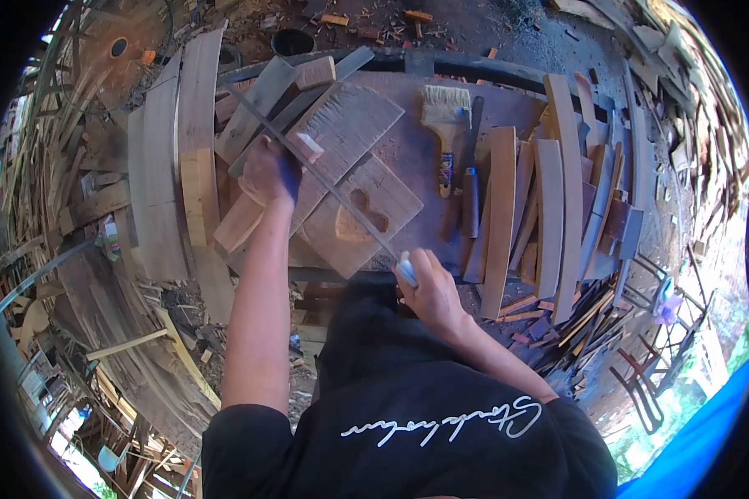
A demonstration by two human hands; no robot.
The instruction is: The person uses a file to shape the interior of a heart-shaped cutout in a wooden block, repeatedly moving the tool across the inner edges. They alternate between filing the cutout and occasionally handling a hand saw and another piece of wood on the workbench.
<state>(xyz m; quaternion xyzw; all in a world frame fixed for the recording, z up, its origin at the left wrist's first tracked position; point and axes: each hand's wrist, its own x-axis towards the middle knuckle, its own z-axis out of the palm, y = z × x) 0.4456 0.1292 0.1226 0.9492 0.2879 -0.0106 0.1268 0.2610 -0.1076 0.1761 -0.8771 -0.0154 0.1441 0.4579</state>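
My right hand (431, 289) is closed round the pale handle (407, 269) of a long-bladed hand tool. Its thin metal blade (341, 200) runs diagonally up and left, seen nearly edge-on. At the far part of the blade, my left hand (270, 173) is closed, fingers partly hidden, on a small piece of wood (310, 146) whose light end shows just across the blade. Under the blade lie worn wooden boards (366, 121); the nearer one has a carved hollow (373, 214).
A wide paintbrush (445, 137) and a blue-handled tool (471, 204) lie on the bench. Curved wooden slats (499, 208) are stacked at right. Long planks (154, 183) stand at left. Offcuts and scraps (549, 320) litter the floor around the bench.
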